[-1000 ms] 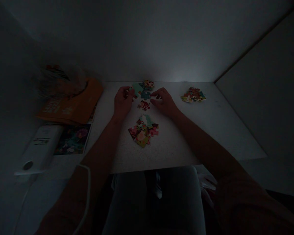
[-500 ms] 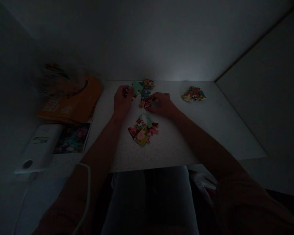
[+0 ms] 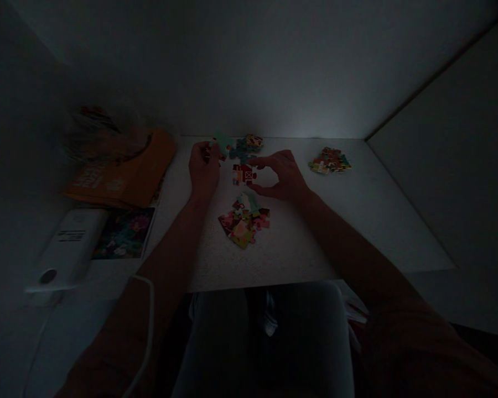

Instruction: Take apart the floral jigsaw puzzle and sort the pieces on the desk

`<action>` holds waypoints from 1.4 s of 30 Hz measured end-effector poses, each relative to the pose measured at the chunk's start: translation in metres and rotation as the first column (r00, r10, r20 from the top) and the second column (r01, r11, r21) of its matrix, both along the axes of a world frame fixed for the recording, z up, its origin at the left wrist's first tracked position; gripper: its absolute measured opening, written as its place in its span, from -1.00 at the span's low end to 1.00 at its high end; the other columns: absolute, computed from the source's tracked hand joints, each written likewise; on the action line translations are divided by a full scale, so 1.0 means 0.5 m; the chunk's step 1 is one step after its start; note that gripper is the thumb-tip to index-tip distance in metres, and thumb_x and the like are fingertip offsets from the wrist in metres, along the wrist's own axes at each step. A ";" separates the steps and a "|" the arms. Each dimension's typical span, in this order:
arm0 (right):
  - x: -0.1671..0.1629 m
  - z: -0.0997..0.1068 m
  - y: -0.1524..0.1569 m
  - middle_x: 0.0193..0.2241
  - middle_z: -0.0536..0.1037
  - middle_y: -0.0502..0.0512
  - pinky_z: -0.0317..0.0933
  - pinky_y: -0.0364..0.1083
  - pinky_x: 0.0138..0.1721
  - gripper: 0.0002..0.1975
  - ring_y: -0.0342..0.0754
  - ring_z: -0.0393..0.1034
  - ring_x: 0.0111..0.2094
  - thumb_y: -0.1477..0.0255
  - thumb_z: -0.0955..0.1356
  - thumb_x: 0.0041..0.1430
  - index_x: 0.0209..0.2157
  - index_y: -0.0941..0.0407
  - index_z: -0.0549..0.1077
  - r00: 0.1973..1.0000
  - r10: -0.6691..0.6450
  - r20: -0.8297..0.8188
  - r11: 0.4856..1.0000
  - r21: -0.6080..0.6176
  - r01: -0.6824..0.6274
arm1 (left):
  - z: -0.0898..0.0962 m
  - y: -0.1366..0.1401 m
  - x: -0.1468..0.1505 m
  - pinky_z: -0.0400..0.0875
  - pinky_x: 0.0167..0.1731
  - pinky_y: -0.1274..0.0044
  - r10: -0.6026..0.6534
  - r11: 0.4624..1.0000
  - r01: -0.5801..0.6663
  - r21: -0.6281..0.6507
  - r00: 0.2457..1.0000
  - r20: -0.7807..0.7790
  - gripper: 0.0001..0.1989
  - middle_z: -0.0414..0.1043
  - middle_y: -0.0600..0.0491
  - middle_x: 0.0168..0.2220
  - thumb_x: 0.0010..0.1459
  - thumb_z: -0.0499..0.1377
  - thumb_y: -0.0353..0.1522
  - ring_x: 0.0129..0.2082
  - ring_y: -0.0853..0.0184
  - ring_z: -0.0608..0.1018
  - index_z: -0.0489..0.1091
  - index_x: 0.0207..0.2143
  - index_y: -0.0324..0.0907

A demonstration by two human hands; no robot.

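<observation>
My left hand (image 3: 204, 167) is closed on several puzzle pieces, a mint-green jigsaw puzzle piece (image 3: 221, 142) sticking out past its fingers. Thumb and index finger of my right hand (image 3: 285, 176) reach round the right side of a red jigsaw puzzle piece (image 3: 247, 174) with white barn-door lines, their tips at its upper and lower edges. An orange-yellow part adjoins its left side. Teal puzzle pieces (image 3: 241, 148) and a small stack of pieces (image 3: 254, 141) lie just behind. Nearer to me is a heap of mixed puzzle pieces (image 3: 244, 221).
Another puzzle pile (image 3: 330, 160) lies at the table's right rear. On the left are an orange bag (image 3: 120, 177) with clear plastic on it, a dark floral picture (image 3: 124, 232) and a white device (image 3: 70, 243). A wall borders the white table (image 3: 357, 221) behind. Lighting is dim.
My left hand has shifted slightly left with its pieces, away from the teal ones. My right thumb and index finger have spread wider, and the red piece now shows more fully.
</observation>
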State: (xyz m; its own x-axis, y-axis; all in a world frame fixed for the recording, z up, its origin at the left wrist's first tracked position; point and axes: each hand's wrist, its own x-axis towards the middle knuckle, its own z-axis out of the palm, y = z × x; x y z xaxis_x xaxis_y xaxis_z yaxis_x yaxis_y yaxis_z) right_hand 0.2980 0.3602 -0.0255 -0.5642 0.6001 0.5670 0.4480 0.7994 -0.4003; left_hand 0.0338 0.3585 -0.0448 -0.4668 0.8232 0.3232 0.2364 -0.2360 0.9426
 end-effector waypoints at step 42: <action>-0.005 -0.051 0.042 -0.19 0.65 0.14 0.45 0.17 -0.02 -0.46 0.12 0.52 -0.17 -0.22 0.38 0.61 -0.13 -0.05 0.62 0.966 -0.097 -0.239 0.992 -0.097 0.076 | -0.012 0.003 0.022 0.50 -0.37 0.47 -0.415 0.907 0.416 0.069 0.909 -0.033 -0.34 0.51 0.18 -0.41 0.08 0.58 0.30 -0.42 0.40 0.55 0.58 -0.21 -0.02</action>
